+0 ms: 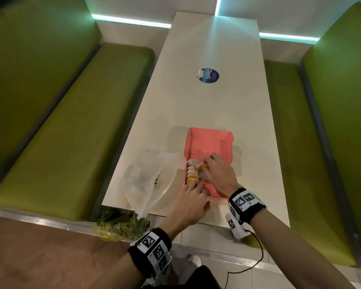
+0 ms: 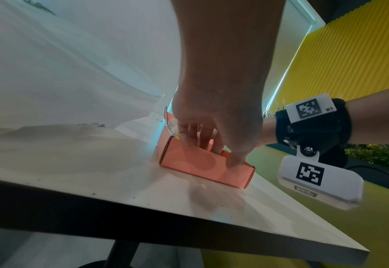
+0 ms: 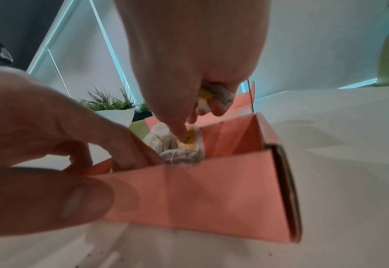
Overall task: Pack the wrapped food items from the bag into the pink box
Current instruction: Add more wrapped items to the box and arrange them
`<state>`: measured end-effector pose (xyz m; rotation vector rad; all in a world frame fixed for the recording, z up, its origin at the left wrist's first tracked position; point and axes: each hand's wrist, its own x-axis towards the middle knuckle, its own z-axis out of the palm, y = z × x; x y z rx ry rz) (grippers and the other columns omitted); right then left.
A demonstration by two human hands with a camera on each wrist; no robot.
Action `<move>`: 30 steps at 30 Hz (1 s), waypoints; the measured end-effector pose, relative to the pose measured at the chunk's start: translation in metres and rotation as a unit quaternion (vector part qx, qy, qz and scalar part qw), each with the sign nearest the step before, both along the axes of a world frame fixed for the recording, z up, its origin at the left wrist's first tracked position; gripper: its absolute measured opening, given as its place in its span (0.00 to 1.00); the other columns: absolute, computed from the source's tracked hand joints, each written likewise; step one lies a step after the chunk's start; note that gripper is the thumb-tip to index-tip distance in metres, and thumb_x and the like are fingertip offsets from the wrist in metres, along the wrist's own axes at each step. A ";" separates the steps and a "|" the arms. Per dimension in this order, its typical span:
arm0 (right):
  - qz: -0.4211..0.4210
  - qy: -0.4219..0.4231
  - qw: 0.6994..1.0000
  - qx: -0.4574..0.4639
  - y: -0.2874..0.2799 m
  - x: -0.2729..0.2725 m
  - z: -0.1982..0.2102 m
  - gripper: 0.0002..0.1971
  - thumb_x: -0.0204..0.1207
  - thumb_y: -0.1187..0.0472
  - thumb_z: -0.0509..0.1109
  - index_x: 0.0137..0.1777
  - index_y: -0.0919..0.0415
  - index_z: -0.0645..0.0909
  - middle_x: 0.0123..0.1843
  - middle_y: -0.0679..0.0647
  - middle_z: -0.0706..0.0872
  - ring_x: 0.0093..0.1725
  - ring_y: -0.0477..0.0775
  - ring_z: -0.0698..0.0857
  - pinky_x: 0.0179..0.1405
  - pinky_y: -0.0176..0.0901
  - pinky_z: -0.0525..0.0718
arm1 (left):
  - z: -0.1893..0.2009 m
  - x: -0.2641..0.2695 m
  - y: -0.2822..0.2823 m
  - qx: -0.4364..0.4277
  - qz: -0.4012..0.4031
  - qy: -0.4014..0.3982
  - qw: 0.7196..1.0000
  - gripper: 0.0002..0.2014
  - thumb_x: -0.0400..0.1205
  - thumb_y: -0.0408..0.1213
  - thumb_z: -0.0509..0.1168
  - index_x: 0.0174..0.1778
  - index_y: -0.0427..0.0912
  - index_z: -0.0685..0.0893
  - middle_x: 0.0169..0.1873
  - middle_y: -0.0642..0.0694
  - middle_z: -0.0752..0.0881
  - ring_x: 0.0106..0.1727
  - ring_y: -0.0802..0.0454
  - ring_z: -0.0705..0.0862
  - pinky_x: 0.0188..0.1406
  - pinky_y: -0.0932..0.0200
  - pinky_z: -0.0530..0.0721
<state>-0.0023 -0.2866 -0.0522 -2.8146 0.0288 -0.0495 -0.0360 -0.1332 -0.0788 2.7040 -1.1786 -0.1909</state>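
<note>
- The wrapped food items [image 1: 193, 171] sit in a row along the left wall of the pink box [image 1: 209, 142], which stands on the pale surface [image 1: 217, 105].
- They look light, soft and crinkly in thin film; probably best pinched gently by the sides.
- The right hand [image 1: 220, 174] pinches one item inside the box.
- The left hand [image 1: 191, 202] lies spread, fingertips steadying the thin card wall.
- The clear plastic bag [image 1: 146, 180] lies limp just beside the box.

Bare forearms, black wristbands [image 1: 251, 207] with white tags (square black-and-white codes), black cable [image 1: 256, 253]

Left hand [image 1: 191, 202] fingers extended, pressing down; right hand [image 1: 219, 174] fingers curled, pinching.
</note>
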 end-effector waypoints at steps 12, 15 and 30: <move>-0.207 -0.041 0.830 0.517 0.005 -0.020 0.031 0.15 0.84 0.46 0.55 0.55 0.53 0.78 0.44 0.51 0.80 0.38 0.52 0.78 0.36 0.44 0.81 | 0.032 0.011 0.003 -0.266 0.080 0.114 0.954 0.14 0.85 0.52 0.58 0.58 0.47 0.79 0.55 0.50 0.80 0.57 0.49 0.78 0.55 0.52 0.82; -0.238 -0.036 0.679 0.694 0.010 -0.026 0.054 0.14 0.88 0.51 0.52 0.61 0.54 0.78 0.45 0.54 0.79 0.34 0.47 0.73 0.26 0.36 0.74 | 0.051 0.015 0.000 -0.365 0.128 0.226 0.894 0.16 0.84 0.58 0.59 0.59 0.52 0.78 0.52 0.56 0.78 0.50 0.54 0.80 0.51 0.54 0.83; -0.081 -0.031 0.821 0.564 0.010 -0.064 0.080 0.05 0.82 0.67 0.69 0.51 0.62 0.87 0.42 0.57 0.87 0.44 0.53 0.85 0.47 0.53 0.85 | 0.097 0.022 0.006 -0.522 0.171 0.336 0.765 0.05 0.86 0.36 0.68 0.49 0.37 0.85 0.35 0.54 0.87 0.37 0.56 0.84 0.32 0.63 0.79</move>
